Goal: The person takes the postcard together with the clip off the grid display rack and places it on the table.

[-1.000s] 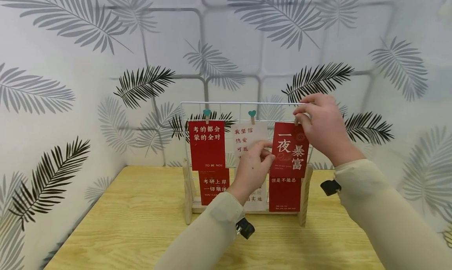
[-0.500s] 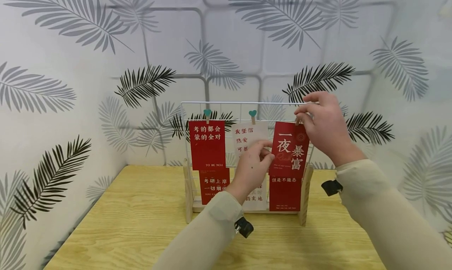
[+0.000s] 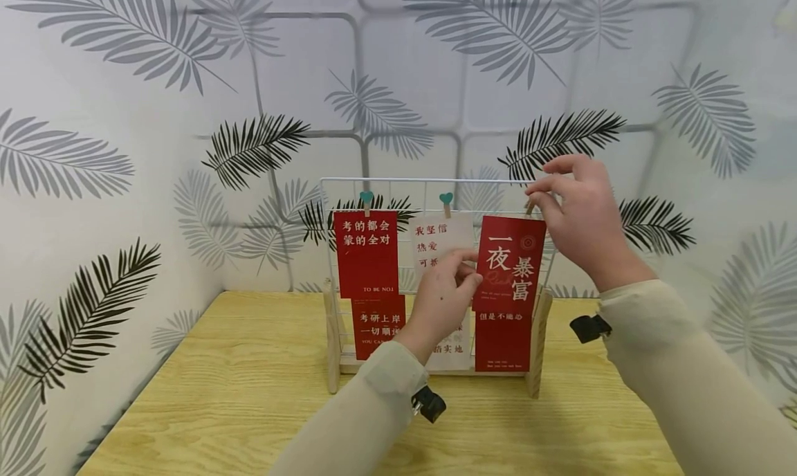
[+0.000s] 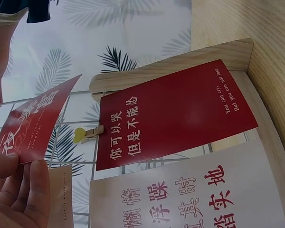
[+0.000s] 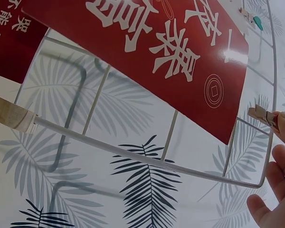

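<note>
My left hand (image 3: 438, 299) pinches the left edge of a red card (image 3: 507, 272) with white characters, in front of the wire grid (image 3: 398, 180). Thumb and fingers grip its lower part in the left wrist view. My right hand (image 3: 579, 220) is at the grid's upper right corner and pinches a small wooden clothespin (image 5: 262, 115) at the wire. In the right wrist view a gap lies between the clothespin and the card's top edge. Below, a second red card (image 4: 175, 114) hangs from a clothespin with a yellow heart (image 4: 79, 135).
More cards hang on the grid: a red card (image 3: 366, 268) top left, another red card (image 3: 376, 320) under it, and white cards (image 3: 457, 230) in the middle. Teal-heart clothespins (image 3: 445, 199) hold the upper ones. Wooden legs (image 3: 537, 351) support the grid on the table (image 3: 249, 393).
My right hand has moved slightly up and right, and the clothespin in it now stands off the card's top edge. My left hand still holds the card, almost in place.
</note>
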### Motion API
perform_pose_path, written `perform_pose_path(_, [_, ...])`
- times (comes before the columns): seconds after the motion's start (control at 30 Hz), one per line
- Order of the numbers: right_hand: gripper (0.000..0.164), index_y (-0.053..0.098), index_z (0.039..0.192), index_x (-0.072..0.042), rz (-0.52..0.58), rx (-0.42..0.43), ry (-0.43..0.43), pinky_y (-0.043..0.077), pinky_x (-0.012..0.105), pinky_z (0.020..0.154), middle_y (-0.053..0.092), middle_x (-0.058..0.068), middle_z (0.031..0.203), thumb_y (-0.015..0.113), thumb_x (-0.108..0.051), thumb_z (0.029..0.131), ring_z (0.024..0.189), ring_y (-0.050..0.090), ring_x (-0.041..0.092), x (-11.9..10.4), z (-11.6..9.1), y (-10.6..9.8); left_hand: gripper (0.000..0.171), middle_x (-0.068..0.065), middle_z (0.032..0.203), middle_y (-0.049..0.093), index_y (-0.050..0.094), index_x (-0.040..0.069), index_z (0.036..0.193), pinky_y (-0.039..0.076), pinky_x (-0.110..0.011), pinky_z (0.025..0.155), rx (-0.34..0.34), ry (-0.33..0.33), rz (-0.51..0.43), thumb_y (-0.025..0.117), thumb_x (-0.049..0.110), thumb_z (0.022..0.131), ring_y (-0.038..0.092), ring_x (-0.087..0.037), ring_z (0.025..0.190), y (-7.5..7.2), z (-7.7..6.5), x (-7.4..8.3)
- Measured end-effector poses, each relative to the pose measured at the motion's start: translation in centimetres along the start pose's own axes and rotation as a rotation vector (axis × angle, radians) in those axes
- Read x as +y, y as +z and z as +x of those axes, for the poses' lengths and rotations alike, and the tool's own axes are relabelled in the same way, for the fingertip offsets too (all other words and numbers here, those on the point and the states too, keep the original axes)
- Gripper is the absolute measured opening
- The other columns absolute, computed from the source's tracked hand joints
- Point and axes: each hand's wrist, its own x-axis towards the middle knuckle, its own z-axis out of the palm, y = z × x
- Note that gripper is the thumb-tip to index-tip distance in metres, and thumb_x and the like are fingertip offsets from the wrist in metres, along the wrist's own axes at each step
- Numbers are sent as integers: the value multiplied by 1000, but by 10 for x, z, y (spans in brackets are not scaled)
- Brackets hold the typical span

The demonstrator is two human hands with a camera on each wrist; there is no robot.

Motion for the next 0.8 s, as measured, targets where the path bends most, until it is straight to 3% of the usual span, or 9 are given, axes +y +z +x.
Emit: perform_pose_path(0.8, [16,78,108,-5,67,9,67,33,61,103,55,16,128,69,-13,97,127,42,40,11,-13,-16,32,13,100,65,61,21,133,55,-29,78,2,-53,-13,65,19,101,61,-10,90,1,-13,-7])
